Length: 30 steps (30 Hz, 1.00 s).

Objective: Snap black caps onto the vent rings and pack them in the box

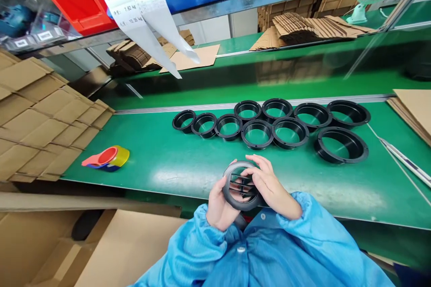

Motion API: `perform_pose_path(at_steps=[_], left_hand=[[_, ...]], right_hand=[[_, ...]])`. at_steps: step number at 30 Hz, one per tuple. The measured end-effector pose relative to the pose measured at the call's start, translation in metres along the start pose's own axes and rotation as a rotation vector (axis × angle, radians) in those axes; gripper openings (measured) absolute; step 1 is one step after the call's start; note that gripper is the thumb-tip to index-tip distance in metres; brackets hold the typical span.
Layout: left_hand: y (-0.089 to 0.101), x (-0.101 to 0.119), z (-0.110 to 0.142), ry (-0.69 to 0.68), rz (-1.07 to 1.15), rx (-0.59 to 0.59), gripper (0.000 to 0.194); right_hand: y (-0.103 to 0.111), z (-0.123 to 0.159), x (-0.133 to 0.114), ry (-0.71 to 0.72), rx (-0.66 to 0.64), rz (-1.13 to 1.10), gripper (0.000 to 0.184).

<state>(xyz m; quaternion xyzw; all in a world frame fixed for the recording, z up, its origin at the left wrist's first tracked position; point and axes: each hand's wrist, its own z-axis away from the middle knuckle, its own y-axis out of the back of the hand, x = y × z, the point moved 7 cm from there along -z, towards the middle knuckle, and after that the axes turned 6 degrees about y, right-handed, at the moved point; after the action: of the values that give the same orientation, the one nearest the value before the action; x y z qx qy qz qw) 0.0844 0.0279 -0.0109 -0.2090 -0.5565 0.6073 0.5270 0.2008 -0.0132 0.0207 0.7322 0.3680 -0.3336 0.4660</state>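
Both my hands hold one round black plastic vent piece with slats (238, 184) close to my chest, over the near edge of the green table (175, 161). My left hand (218, 206) cups its left and lower rim, fingers wrapped round it. My right hand (271, 186) grips the right side, with fingertips pressed on the slats. Both sleeves are light blue. Several black plastic rings (256, 133) lie in two rows on the table beyond my hands, the biggest ring (340, 144) at the right.
A tape dispenser (107, 158) in red, yellow and blue lies at the table's left. Flat cardboard sheets (40, 112) are stacked at left, an open carton (111, 246) sits below. Paper strips (148, 13) hang from a shelf holding red and blue bins. More cardboard (415, 110) lies far right.
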Motion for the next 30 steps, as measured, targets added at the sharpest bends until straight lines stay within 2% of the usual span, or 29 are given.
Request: perform_pose_path(at_steps=[6, 12, 21, 30], left_hand=[[0.000, -0.003, -0.001, -0.008, 0.050, -0.003, 0.062], [-0.002, -0.003, -0.001, 0.049, 0.105, 0.010, 0.057], [-0.005, 0.002, 0.002, 0.047, 0.077, 0.096, 0.053], [-0.003, 0.018, 0.008, -0.021, 0.024, 0.104, 0.058]], right_hand=[[0.000, 0.001, 0.002, -0.022, 0.020, -0.065, 0.048], [0.010, 0.006, 0.007, -0.097, 0.105, -0.179, 0.049], [0.009, 0.016, 0.009, -0.104, 0.132, -0.200, 0.050], [-0.001, 0.019, -0.004, -0.017, 0.078, -0.115, 0.048]])
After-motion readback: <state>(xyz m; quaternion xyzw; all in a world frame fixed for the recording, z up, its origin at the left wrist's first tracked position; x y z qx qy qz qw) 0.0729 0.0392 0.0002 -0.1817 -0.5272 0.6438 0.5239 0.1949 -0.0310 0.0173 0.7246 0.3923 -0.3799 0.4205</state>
